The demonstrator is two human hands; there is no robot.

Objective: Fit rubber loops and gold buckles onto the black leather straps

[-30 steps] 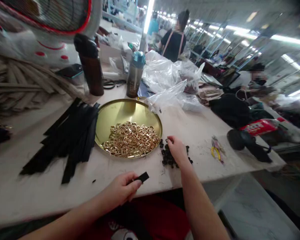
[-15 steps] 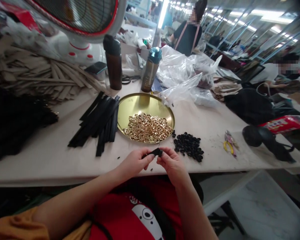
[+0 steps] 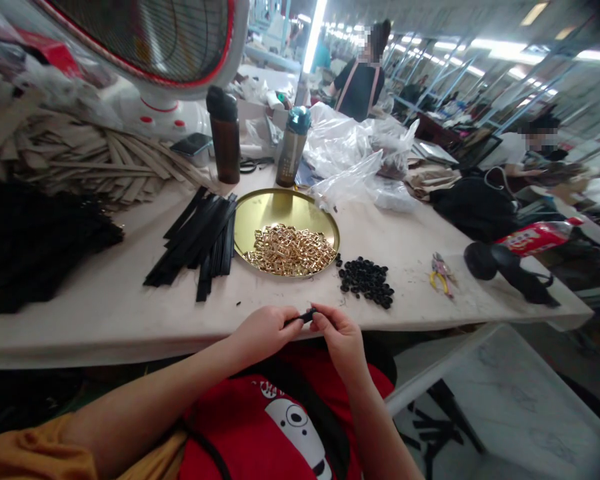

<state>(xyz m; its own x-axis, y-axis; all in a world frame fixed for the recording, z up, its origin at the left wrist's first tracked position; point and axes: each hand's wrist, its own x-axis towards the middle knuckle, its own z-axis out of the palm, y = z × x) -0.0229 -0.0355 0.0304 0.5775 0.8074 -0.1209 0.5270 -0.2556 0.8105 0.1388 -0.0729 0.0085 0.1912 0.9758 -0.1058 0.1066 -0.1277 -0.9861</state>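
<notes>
Left fingers [image 3: 291, 328] — closed on black strip [image 3: 307, 316]; right fingers [image 3: 322, 321] likewise.

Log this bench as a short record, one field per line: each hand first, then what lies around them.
Left hand: grips a short black strip
Right hand: at the strip's right-hand end
Strip details: too small to make out
Ahead of hands: round gold-coloured tray with a heap of gold-coloured buckles
Right of tray: small round black pieces; farther right, yellow-handled pliers
Left of tray: fanned pile of long black strips
Behind tray: dark brown bottle, blue-lidded bottle
</notes>
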